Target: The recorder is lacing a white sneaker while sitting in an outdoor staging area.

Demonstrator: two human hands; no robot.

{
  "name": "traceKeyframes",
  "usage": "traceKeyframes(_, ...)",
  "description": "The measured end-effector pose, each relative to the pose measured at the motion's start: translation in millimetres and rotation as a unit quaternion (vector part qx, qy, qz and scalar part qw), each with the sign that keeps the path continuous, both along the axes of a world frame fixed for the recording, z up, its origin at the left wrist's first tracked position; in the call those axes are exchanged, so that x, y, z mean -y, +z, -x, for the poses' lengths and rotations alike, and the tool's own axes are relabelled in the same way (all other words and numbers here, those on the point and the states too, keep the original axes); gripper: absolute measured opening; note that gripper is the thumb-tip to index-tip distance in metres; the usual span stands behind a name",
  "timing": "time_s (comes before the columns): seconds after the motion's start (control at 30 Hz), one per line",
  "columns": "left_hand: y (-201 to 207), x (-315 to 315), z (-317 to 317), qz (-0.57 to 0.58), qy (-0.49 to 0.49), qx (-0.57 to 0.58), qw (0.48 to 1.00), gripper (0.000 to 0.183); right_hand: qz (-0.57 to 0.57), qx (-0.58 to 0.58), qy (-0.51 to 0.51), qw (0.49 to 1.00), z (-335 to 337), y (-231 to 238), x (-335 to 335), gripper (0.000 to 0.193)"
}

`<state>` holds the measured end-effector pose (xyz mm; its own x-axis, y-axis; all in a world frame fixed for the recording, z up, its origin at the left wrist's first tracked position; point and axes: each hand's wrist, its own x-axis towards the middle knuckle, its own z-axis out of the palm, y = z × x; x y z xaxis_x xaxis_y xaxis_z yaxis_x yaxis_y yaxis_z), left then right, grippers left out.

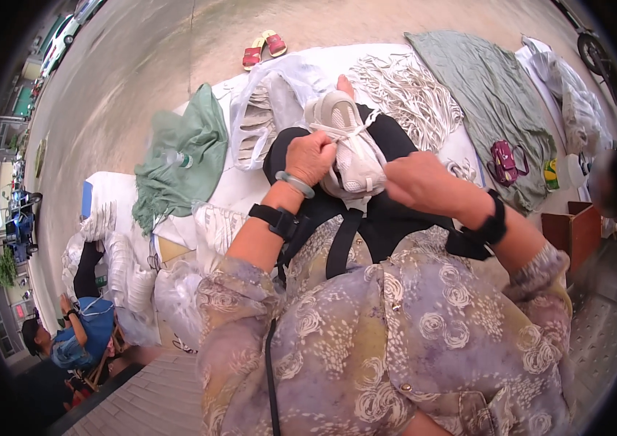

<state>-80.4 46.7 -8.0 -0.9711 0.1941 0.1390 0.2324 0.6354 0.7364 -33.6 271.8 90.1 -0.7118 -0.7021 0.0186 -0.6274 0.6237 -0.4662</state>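
A pale beige-white sneaker (358, 156) rests on my lap between my black-trousered thighs, its toe pointing away from me. White shoelaces (350, 132) cross its upper, with loose loops at the top. At the shoe's left side, my left hand (310, 156) is closed in a pinch on the lace. My right hand (424, 183) is closed in a fist just right of the shoe's heel end; whatever its fingers hold is hidden behind the knuckles.
A heap of white laces (413, 102) lies on the white sheet ahead right. Left of the shoe stands a clear plastic bag (268, 109) of pale shoes. Around are green cloths (196, 149), a purple bag (506, 163), red sandals (263, 49) and a seated person (87, 327).
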Motion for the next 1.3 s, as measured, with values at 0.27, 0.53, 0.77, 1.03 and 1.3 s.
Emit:
traceKeyframes(0.27,-4.7,-27.3,-9.1,0.094,0.073,-0.08,0.99,0.012,0.422,0.115,-0.062,0.897,67.8,-28.6,53.2,0.021)
traceKeyframes(0.53,-9.3,-20.4,-10.8,0.112,0.099,-0.078,0.986,0.013,0.365,0.397,-0.086,0.838,24.3,-47.9,0.1,0.027)
traceKeyframes(0.77,-3.2,-31.9,-7.5,0.138,0.066,-0.083,0.985,0.013,0.117,0.381,-0.296,0.868,-101.4,-73.6,-188.8,0.027)
traceKeyframes(1.03,4.4,-32.8,-9.5,0.152,0.075,-0.031,0.985,0.016,-0.048,0.373,-0.377,0.847,-220.0,-117.3,-296.9,0.027)
traceKeyframes(1.3,3.7,-31.7,-9.8,0.145,0.071,-0.054,0.985,0.018,-0.179,0.32,-0.398,0.841,-261.5,-135.3,-348.7,0.023)
